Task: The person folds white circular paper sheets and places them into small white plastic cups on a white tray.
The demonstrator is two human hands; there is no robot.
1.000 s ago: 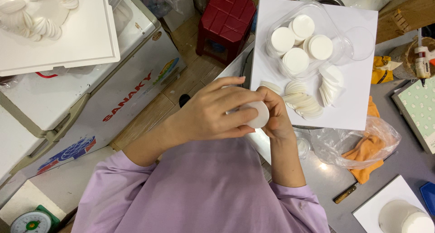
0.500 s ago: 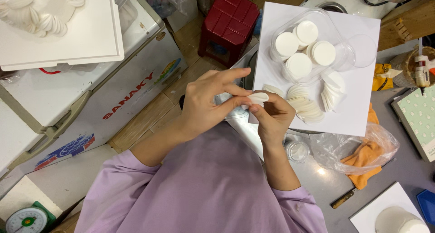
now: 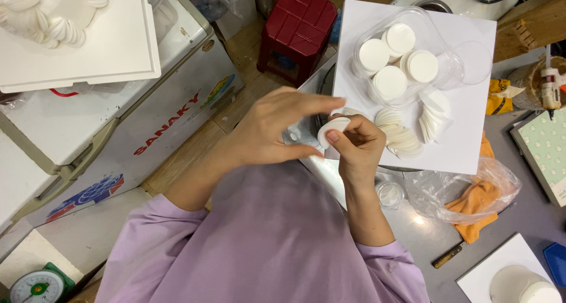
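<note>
My left hand [image 3: 277, 132] and my right hand [image 3: 356, 147] meet in front of my chest over the table's edge. Between their fingertips is a small white round disc [image 3: 330, 129], pinched by the thumb and fingers of both hands. Just beyond them, on a white board [image 3: 466, 144], lie fanned stacks of thin white discs [image 3: 407, 132]. A clear plastic tray [image 3: 401, 55] on the same board holds several thicker white round pieces.
A red plastic stool [image 3: 298, 32] stands on the floor to the left of the board. A white chest freezer [image 3: 112, 120] carries a foam board [image 3: 71, 38] with white discs. An orange cloth in a clear bag [image 3: 477, 203], a small clear jar [image 3: 389, 194] and a green scale [image 3: 35, 285] are nearby.
The camera has drawn closer. My fingers have turned the disc on edge, and my left fingers have spread open above it.
</note>
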